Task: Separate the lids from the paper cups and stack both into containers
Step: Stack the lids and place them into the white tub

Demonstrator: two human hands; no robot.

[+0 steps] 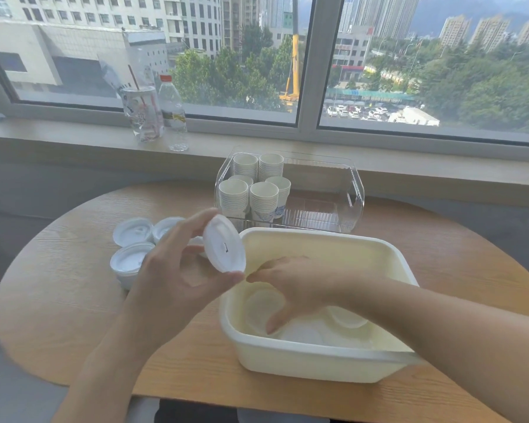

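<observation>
My left hand (177,270) pinches a white lid (224,244) by its rim, tilted, above the left edge of the cream plastic tub (318,358). My right hand (297,288) reaches down into the tub with its fingers spread over a white lid (258,309) lying at the bottom; whether it holds it I cannot tell. Another white lid (347,319) lies further right in the tub. Stacks of white lids (132,261) stand on the table to the left. Several stacks of paper cups (252,190) fill the left side of a clear container (353,190) behind the tub.
The wooden table (74,315) has a rounded edge near me. On the windowsill at the back stand a clear plastic bottle (173,111) and a clear cup with a straw in a bag (142,114).
</observation>
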